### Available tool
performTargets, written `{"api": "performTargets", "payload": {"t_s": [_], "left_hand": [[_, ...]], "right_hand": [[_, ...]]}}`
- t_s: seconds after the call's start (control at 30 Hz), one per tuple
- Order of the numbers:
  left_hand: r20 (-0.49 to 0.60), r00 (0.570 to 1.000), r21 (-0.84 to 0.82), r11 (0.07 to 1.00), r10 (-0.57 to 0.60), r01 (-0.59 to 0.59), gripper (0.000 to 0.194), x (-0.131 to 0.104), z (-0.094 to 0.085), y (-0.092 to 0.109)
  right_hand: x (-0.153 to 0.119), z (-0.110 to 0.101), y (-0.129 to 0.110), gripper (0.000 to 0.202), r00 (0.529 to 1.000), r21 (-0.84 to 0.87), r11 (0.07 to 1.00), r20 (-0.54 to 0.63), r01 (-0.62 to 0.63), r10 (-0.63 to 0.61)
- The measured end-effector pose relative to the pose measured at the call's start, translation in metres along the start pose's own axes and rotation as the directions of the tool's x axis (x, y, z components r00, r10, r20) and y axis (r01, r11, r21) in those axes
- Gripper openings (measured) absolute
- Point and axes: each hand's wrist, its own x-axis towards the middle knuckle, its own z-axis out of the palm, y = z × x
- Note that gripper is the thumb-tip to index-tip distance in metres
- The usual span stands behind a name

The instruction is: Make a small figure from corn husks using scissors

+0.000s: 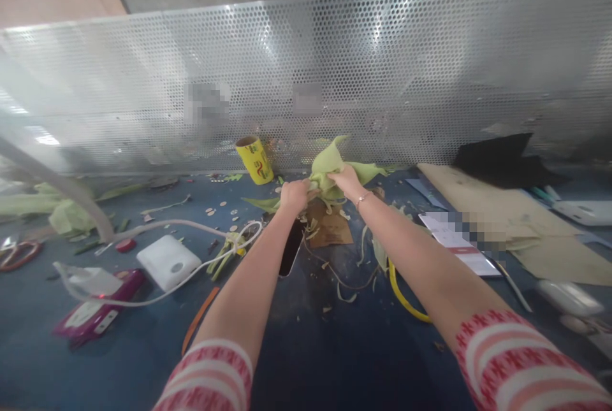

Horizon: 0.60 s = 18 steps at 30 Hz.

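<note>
Your left hand (295, 197) and right hand (347, 181) have fingers clamped on the pale-green, leaf-like bundle (327, 161), seemingly gathered mid-way, outer flaps loose.

1. I see sleeves (516, 360) patterned and striped in red, pink and white.
2. My view shows pale green leaves (327, 159).
3. The tabletop (335, 360) looks dark blue to me.
4. I see a yellow roll (257, 164).
</note>
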Motion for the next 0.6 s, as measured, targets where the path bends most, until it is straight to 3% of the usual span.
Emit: {"api": "performTargets", "payload": {"t_s": [0.2, 0.4, 0.6], "left_hand": [[-0.079, 0.996, -0.025, 0.999, 0.034, -0.036, 0.031, 0.007, -0.007, 0.011], [-0.126, 0.989, -0.030, 0.996, 0.074, -0.078, 0.042, 0.007, -0.007, 0.018], [-0.073, 0.995, -0.013, 0.997, 0.075, -0.076, 0.032, 0.010, -0.002, 0.019]], "right_hand": [[0.001, -0.003, -0.037, 0.034, 0.952, -0.222, 0.947, 0.250, 0.232, -0.175], [0.005, -0.006, -0.041, 0.032, 0.896, -0.428, 0.862, 0.439, 0.273, -0.065], [0.005, -0.012, -0.031, 0.026, 0.845, -0.502, 0.811, 0.534, 0.300, 0.018]]}}
